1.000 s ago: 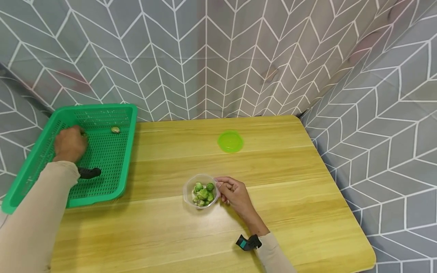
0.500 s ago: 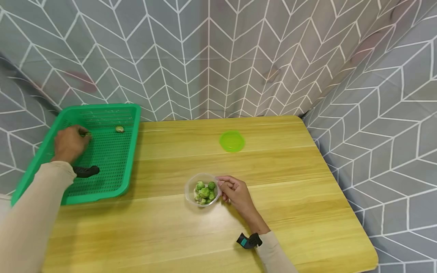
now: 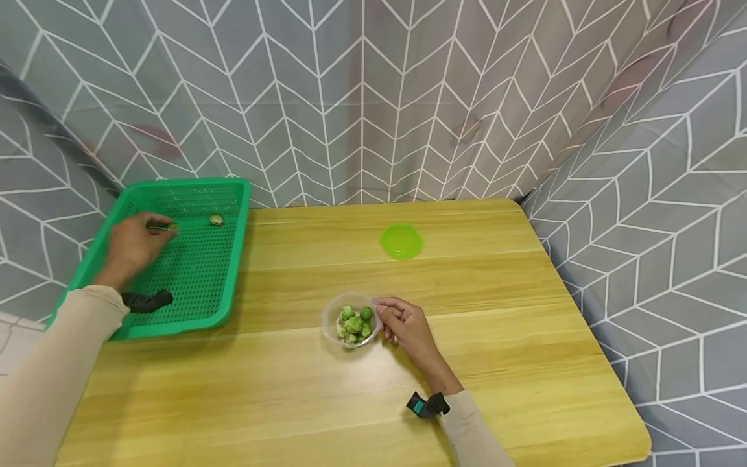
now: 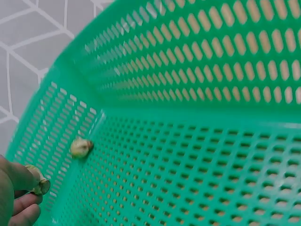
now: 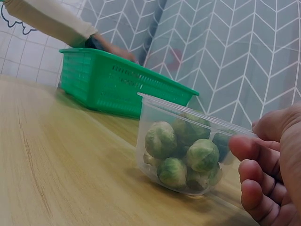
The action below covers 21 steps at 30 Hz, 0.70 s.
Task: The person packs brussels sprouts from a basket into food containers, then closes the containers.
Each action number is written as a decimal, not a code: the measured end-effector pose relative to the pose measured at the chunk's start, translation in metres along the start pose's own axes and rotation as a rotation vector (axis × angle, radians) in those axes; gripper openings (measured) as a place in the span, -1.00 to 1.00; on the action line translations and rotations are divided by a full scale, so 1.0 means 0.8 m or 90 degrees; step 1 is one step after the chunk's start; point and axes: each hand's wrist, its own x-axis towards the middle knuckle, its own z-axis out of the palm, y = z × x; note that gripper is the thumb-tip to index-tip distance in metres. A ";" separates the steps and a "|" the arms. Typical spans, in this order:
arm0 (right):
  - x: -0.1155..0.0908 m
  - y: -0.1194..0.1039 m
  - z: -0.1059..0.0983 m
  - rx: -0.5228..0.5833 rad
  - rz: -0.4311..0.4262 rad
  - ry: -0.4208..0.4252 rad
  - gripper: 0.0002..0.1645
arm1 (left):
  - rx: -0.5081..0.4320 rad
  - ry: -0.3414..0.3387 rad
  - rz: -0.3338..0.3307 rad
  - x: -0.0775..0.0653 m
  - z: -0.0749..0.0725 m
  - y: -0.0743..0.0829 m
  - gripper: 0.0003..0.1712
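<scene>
My left hand (image 3: 135, 244) is inside the green basket (image 3: 236, 272), pinching a Brussels sprout (image 4: 41, 183) between thumb and fingers. Another Brussels sprout (image 4: 81, 147) lies on the basket floor by its wall, also seen at the back right in the head view. On the table, my right hand (image 3: 405, 326) pinches the rim of a clear plastic container (image 5: 149, 115). Several Brussels sprouts (image 5: 203, 154) are heaped in that container, which stands upright at the middle of the table.
A round, bright green lid (image 3: 401, 241) lies flat on the wooden table (image 3: 496, 363) behind the container. Patterned grey curtains (image 3: 327, 97) hang along the back and the right side. The basket occupies the table's left end.
My left hand has lifted a little and moved right within the basket, bringing the sprout in its fingers into view. My right hand keeps its hold on the container.
</scene>
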 end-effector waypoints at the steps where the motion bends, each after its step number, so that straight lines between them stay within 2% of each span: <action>1: 0.000 -0.002 0.000 0.002 0.003 -0.001 -0.70 | -0.009 -0.005 -0.003 -0.004 0.000 0.004 -0.56; 7: -0.009 -0.024 0.005 0.003 0.005 -0.007 -0.69 | -0.054 -0.035 -0.011 -0.021 0.000 0.027 -0.44; 12: -0.014 -0.036 0.008 -0.001 -0.011 -0.006 -0.69 | -0.060 -0.026 0.014 -0.032 -0.001 0.045 -0.44; 16: -0.011 -0.030 0.006 -0.002 -0.011 -0.008 -0.70 | -0.072 -0.011 0.037 -0.043 0.001 0.061 -0.48; 21: -0.003 -0.010 0.002 0.004 0.001 -0.007 -0.70 | -0.103 -0.022 0.051 -0.060 0.003 0.086 -0.49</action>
